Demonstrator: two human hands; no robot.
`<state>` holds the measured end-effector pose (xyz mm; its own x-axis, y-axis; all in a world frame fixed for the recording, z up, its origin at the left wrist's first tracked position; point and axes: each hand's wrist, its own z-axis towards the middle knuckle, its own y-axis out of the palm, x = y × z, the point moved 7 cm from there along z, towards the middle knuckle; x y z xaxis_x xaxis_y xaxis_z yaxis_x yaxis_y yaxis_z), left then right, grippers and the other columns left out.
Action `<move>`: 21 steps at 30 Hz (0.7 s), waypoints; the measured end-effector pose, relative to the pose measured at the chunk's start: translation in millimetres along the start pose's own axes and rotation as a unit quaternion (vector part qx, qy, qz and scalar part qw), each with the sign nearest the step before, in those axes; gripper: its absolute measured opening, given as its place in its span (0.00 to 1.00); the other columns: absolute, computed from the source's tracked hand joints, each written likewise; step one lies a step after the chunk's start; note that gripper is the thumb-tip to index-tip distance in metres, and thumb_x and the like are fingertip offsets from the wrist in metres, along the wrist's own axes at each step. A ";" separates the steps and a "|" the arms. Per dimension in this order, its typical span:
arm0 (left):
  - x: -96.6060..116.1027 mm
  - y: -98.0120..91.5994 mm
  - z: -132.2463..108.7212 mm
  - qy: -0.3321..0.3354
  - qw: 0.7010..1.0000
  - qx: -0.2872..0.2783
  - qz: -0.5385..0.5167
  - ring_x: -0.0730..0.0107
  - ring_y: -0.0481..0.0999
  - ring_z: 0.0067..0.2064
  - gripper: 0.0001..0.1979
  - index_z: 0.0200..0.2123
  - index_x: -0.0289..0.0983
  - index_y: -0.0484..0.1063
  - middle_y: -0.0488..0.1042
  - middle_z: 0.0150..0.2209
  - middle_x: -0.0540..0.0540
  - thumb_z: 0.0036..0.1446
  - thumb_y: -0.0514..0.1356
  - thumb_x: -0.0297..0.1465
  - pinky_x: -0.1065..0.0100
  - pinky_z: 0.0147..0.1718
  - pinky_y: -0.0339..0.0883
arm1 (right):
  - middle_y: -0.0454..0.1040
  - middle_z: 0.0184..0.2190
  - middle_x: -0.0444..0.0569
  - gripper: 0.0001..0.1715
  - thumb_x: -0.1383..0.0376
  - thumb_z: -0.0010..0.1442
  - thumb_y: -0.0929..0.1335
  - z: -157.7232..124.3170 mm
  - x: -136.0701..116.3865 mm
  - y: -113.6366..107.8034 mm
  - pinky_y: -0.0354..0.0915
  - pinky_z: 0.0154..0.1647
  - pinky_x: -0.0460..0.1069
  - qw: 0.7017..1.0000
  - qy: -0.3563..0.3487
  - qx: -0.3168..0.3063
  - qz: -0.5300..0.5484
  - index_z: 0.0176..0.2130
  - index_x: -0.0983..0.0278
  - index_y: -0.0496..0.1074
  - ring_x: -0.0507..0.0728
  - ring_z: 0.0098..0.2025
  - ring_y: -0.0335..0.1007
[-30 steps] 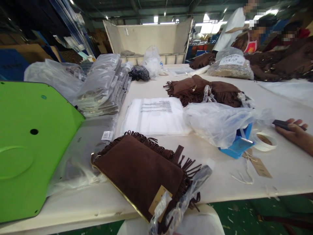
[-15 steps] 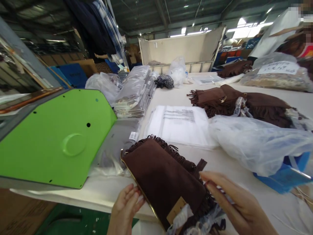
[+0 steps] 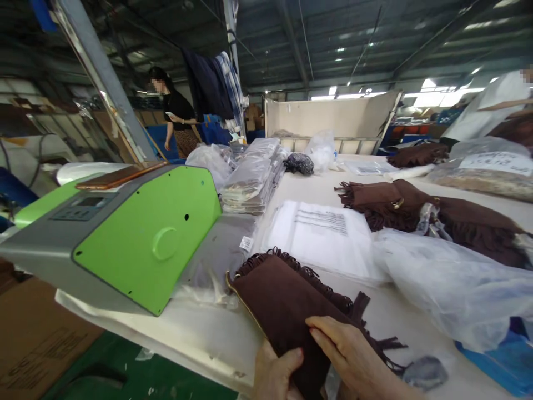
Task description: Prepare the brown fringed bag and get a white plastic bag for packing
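Note:
A dark brown fringed bag (image 3: 291,300) with a gold zipper along one edge lies at an angle at the front of the table. My left hand (image 3: 277,372) grips its near edge, thumb on top and the other fingers mostly hidden beneath. Across the bag's lower part rests my right hand (image 3: 353,350), its fingers closed together and pressed against the brown material. Fringe and a loose strip spread out to the right of that hand. Some clear plastic shows under my right wrist.
A green and grey machine (image 3: 162,239) stands at left. Behind the bag lie white plastic bags (image 3: 316,233) and a stack of plastic-wrapped packs (image 3: 250,172). More brown fringed bags (image 3: 470,216) and a crumpled plastic bag (image 3: 441,283) are at right. A person (image 3: 179,111) stands behind the machine.
My left hand has closed over the bag's near edge. The right hand has moved from the fringe side onto the bag's face. The tan tag no longer shows, and the view has shifted left.

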<state>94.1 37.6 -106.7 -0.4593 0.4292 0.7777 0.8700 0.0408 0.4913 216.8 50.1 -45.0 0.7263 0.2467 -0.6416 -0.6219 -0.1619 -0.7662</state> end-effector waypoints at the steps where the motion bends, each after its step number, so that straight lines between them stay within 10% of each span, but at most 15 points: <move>1: 13.0 9.3 0.3 0.018 0.999 -0.027 0.024 0.55 0.75 0.39 0.18 0.34 0.33 0.75 0.78 0.32 0.43 0.34 0.66 0.30 0.62 0.41 0.66 | 0.74 0.42 0.51 0.17 0.63 0.64 0.57 1.7 -6.8 -11.1 0.68 0.44 0.48 0.999 -0.024 0.006 -0.025 0.47 0.62 0.70 0.54 0.44 0.71; 4: 61.9 40.4 -0.6 0.024 0.988 -0.124 0.088 0.60 0.74 0.33 0.15 0.32 0.33 0.75 0.77 0.27 0.48 0.34 0.61 0.27 0.63 0.38 0.66 | 0.67 0.54 0.53 0.21 0.69 0.61 0.58 5.6 -47.2 -62.4 0.63 0.54 0.53 0.967 -0.155 0.087 -0.183 0.53 0.62 0.65 0.56 0.55 0.62; 7: 115.2 69.8 -4.4 -0.004 0.958 -0.207 0.200 0.67 0.72 0.29 0.15 0.28 0.35 0.75 0.73 0.23 0.53 0.30 0.58 0.23 0.67 0.36 0.65 | 0.55 0.62 0.49 0.32 0.78 0.54 0.59 6.5 -101.6 -102.7 0.50 0.63 0.62 0.874 -0.311 0.104 -0.359 0.57 0.61 0.60 0.59 0.65 0.41; 12: 187.3 113.9 -20.7 0.056 0.763 -0.304 0.568 0.74 0.62 0.23 0.05 0.17 0.36 0.66 0.62 0.16 0.57 0.35 0.61 0.25 0.73 0.24 0.57 | 0.49 0.64 0.50 0.45 0.79 0.43 0.63 22.3 -157.7 -148.6 0.32 0.65 0.66 0.797 -0.385 0.073 -0.459 0.60 0.63 0.54 0.62 0.66 0.33; 16: 213.9 135.7 -33.3 0.106 0.602 -0.362 0.704 0.75 0.63 0.25 0.03 0.23 0.35 0.69 0.64 0.20 0.57 0.42 0.61 0.23 0.74 0.22 0.53 | 0.73 0.40 0.47 0.33 0.66 0.42 0.72 34.6 -160.6 -167.9 0.56 0.54 0.64 0.824 -0.319 0.052 -0.466 0.49 0.60 0.66 0.63 0.47 0.67; 21: 219.3 130.8 -30.3 0.173 0.549 -0.404 0.711 0.72 0.69 0.32 0.09 0.33 0.37 0.72 0.70 0.27 0.56 0.45 0.61 0.25 0.75 0.26 0.58 | 0.65 0.16 0.37 0.18 0.56 0.42 0.75 23.7 -123.5 -170.2 0.55 0.18 0.44 0.923 -0.165 0.044 -0.345 0.18 0.60 0.65 0.49 0.18 0.61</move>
<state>101.7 109.8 140.1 0.4530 -0.6941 0.5595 0.0925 -0.5876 -0.8039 226.1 69.8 165.5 0.8385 0.5420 0.0551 -0.0763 0.2169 -0.9732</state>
